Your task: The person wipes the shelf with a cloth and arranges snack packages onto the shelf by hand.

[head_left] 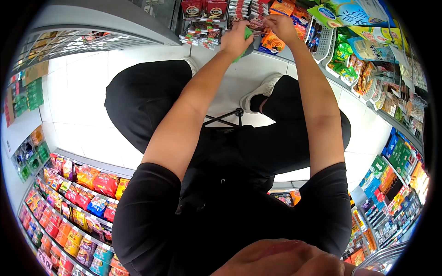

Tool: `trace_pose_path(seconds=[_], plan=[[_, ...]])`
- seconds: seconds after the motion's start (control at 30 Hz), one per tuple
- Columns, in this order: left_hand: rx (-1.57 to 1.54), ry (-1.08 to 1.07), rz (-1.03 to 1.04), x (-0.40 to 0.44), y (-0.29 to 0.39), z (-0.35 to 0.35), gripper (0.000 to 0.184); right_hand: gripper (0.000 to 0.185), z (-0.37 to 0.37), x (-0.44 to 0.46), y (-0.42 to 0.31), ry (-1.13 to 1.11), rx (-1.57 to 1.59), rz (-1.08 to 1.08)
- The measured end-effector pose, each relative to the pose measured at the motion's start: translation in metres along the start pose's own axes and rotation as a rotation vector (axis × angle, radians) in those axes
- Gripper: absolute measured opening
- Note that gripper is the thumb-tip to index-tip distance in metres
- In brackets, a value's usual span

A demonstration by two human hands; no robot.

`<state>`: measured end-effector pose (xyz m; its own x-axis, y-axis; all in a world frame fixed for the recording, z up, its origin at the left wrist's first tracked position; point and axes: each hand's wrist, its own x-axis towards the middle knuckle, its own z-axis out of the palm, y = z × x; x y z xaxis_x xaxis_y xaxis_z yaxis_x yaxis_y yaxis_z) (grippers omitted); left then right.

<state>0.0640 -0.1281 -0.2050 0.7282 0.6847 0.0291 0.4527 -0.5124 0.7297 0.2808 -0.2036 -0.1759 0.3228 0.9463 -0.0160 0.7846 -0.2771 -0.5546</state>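
Green cloth (248, 34), bunched, in the left grip (235, 40); fingers clamped on it, part of it spilling out on the side toward the right grip (271, 24). Cloth hangs by the front of a low shelf (288, 54), above the floor. Right grip: fingertips drawn close together among small packets; whether anything is pinched between them, cannot tell.

Just beyond the left grip, slim stick packs (239, 8) in white and red, standing in rows. To its left, small dark-red packets (202, 33) with pale ends, in a low heap; behind these, red bags (216, 9) side by side. Just below the right grip, orange packs (274, 43) at the shelf front; more of the same colour above it.

Right of the right grip: white basket (326, 39), slotted walls; farther along, green bags (343, 50) and a large blue-and-green bag (357, 14). Well left of the left grip, a metal mesh panel (106, 43), running at a slant.

Below both grips: white tiled floor (225, 87), pale sneakers (263, 89), black trousers (138, 99), knees spread, crossed dark legs of a folding stool (223, 120) between them. Farthest from the grips, low on the left, shelves of bright snack bags (103, 183) over rows of cups (73, 239).
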Motion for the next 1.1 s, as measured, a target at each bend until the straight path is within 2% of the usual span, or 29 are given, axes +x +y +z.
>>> trace_pose_path(seconds=[0.07, 0.17, 0.27, 0.47, 0.67, 0.77, 0.87, 0.97, 1.07, 1.1], plan=[[0.069, -0.041, 0.079, -0.005, 0.000, -0.001, 0.037, 0.021, 0.002, -0.002, 0.001, 0.022, 0.012, -0.071], [0.066, -0.048, 0.146, -0.008, -0.011, 0.006, 0.028, 0.019, -0.001, -0.008, -0.024, -0.037, -0.128, 0.023], [0.089, 0.010, 0.088, -0.010, -0.012, 0.005, 0.022, 0.015, 0.011, -0.008, -0.012, 0.026, -0.226, -0.096], [0.059, 0.076, 0.075, -0.008, -0.018, 0.007, 0.016, 0.011, 0.013, -0.012, -0.011, 0.113, -0.229, -0.210], [0.037, 0.082, 0.002, -0.007, -0.018, 0.010, 0.015, 0.011, -0.002, -0.028, -0.025, -0.166, -0.232, -0.013], [0.042, 0.081, -0.028, -0.006, -0.018, 0.012, 0.016, 0.014, -0.003, -0.026, -0.027, -0.188, -0.206, -0.023], [0.010, 0.101, -0.075, -0.004, -0.013, 0.013, 0.018, 0.015, 0.004, -0.023, -0.026, -0.063, -0.301, -0.177], [-0.005, 0.070, -0.063, -0.005, -0.013, 0.010, 0.022, 0.013, 0.013, -0.015, -0.025, -0.187, -0.415, -0.133], [0.019, 0.030, -0.125, -0.007, -0.015, 0.005, 0.032, 0.020, 0.010, -0.003, -0.053, -0.403, -0.565, 0.012], [0.020, 0.069, -0.110, -0.007, -0.020, 0.008, 0.039, 0.019, 0.014, -0.003, -0.056, -0.361, -0.572, 0.045]])
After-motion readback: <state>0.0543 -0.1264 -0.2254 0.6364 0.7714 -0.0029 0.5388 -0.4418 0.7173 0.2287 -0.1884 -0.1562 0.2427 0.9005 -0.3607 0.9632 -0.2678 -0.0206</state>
